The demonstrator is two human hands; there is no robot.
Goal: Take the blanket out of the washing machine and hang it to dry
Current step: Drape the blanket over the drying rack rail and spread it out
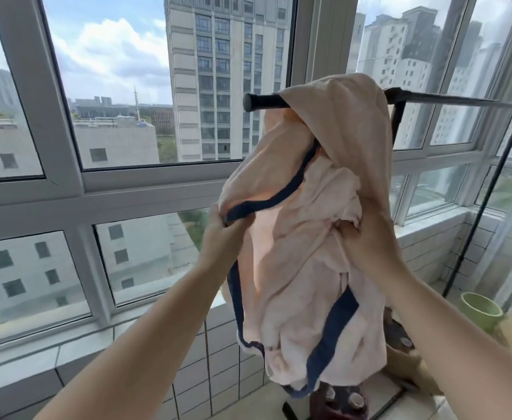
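Both your hands are on the blanket (306, 268) right now, so here's how it looks. It's a pale peach blanket with a navy border, bunched up and draped over the black bar of the drying rack (449, 100), close to the bar's capped left end. Most of it hangs down in a crumpled wad in front of you, not spread out at all.

Your left hand (218, 234) has fingers curled round a fold at the left edge, pinching right where the navy trim runs. Your right hand (370, 234) is up against the right side of the bundle, fingers tucked into the fabric, so it looks like a grip, though the fingertips are buried in cloth and I can't see them.

The rack stands by the corner of a glazed balcony, with the window (127, 183) frames behind it and tower blocks outside. A green pot (479, 310) sits on the tiled ledge to the right, near the rack's upright leg. Something dark with round knobs sits low behind the blanket's bottom edge, can't tell what it is.
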